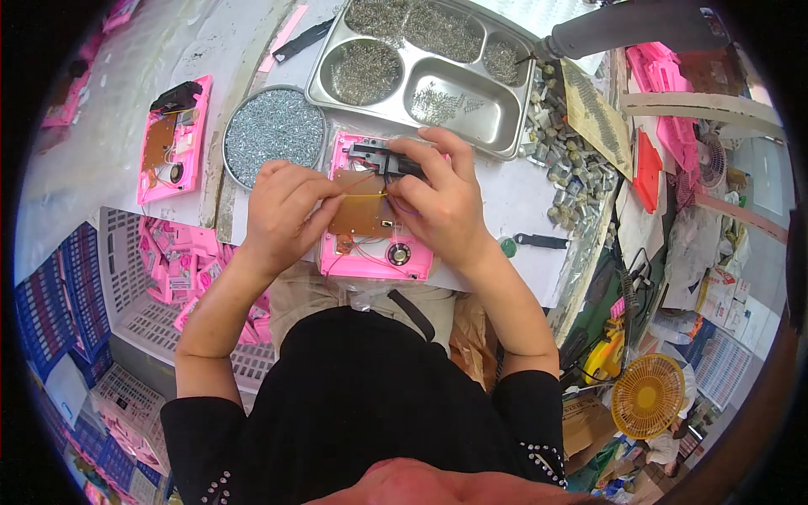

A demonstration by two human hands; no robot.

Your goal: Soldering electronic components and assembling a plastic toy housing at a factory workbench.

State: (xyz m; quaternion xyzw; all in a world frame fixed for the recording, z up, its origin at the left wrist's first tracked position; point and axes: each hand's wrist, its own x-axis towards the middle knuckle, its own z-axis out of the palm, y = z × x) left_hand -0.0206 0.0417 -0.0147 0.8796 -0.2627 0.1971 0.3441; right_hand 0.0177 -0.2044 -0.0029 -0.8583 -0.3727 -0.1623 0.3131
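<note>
Pink housing (376,252) lies on the tabletop (513,202), just below the steel compartment tray (459,84). Left hand (282,210) fingers pinch a thin wire; right hand (438,198) fingers hold the black part (374,156). Advise keeping wire taut, clear of the brown board (362,206).

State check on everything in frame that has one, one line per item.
Pink plastic housing: open, brown circuit board and wires exposed.
Black plastic part: pinched by right hand on the housing's far edge.
Left hand: fingers closed on a thin wire.
Round metal dish: full of screws.
Steel compartment tray: all compartments hold small metal parts.
Second pink housing: open, lying aside.
</note>
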